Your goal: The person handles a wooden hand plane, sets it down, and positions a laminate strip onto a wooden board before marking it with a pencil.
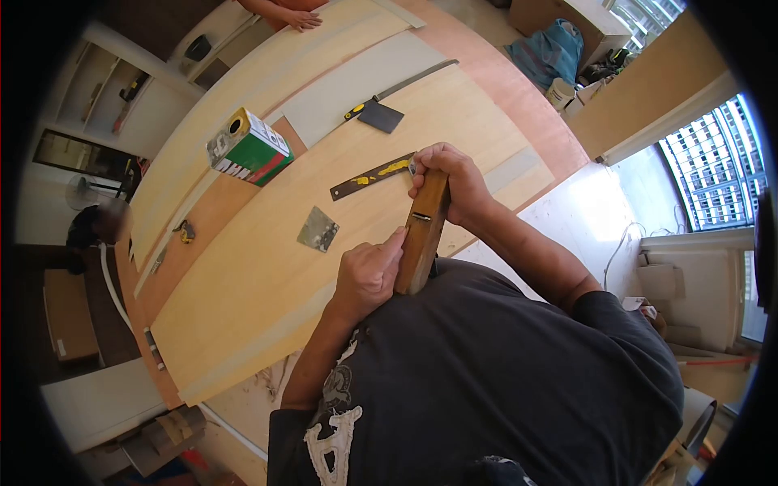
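Observation:
A wooden hand plane (pixel 423 239) is held upright against my chest, its slot with a metal edge facing up. My right hand (pixel 450 180) is wrapped round its far end. At the near end, my left hand (pixel 370 271) is closed on the plane's side, with one finger along the wood. Just beyond my hands a dark metal square (pixel 362 183) with yellow marks lies on the pale wood panel (pixel 259 267). A small square sheet (pixel 318 230) with dark spots is left of the plane.
A green and white can (pixel 251 150) stands on the table at the left. Farther off lie a handsaw (pixel 405 85) and a dark flat piece (pixel 381 116). Another person's hand (pixel 303 20) rests at the far edge. A second person (pixel 97 225) is at the left.

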Available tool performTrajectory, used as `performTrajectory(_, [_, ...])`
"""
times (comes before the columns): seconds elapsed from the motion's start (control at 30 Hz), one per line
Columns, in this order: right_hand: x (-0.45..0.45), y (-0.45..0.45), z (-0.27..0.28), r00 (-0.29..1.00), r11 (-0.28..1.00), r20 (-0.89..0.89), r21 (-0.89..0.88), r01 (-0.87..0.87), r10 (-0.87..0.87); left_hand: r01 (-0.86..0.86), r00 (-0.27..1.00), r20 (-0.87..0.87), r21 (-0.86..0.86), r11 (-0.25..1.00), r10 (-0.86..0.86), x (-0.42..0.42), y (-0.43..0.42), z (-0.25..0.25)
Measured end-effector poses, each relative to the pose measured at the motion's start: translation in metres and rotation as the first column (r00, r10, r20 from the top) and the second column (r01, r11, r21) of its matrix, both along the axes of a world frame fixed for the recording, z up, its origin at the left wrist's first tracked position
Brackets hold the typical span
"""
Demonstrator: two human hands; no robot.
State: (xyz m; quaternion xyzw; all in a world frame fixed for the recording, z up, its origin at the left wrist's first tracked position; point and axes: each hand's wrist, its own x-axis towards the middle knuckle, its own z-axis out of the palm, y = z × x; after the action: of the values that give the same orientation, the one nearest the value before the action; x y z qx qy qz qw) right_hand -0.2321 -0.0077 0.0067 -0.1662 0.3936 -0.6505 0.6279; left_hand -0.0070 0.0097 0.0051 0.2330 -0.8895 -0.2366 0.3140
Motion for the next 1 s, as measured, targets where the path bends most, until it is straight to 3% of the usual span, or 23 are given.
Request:
performTrajectory(0.07, [0.000,0.000,-0.002,1.000,1.000,-0.005,-0.001,0.005,-0.005,0.005,0.997,-0.074,0.024,1.000,-0.003,-0.003,0.000,-0.002])
performTrajectory(0.37, [0.005,-0.004,0.007,0.997,0.997,-0.015,0.006,-0.076,0.076,-0.019,0.998,-0.054,-0.056,0.998,0.016,-0.023,-0.019,0.003])
performTrajectory(0.47, [0.004,-0.001,0.006,0.999,0.999,-0.022,0.024,-0.028,0.029,-0.016,0.998,0.062,-0.061,0.998,0.020,-0.004,-0.003,0.002])
performTrajectory(0.67, [0.000,-0.005,-0.003,0.999,0.999,-0.018,-0.008,-0.035,0.035,0.001,0.991,-0.128,0.180,0.984,0.023,-0.007,-0.003,-0.002])
performTrajectory(0.77, [0.000,-0.005,0.002,0.998,0.998,-0.011,0.000,-0.056,0.056,-0.005,0.978,-0.204,0.202,0.979,0.047,-0.011,-0.006,-0.005])
performTrajectory(1.0, [0.004,-0.006,0.006,0.999,0.999,-0.004,-0.003,-0.053,0.053,-0.030,0.992,-0.123,0.091,0.995,0.041,-0.014,-0.013,-0.001])
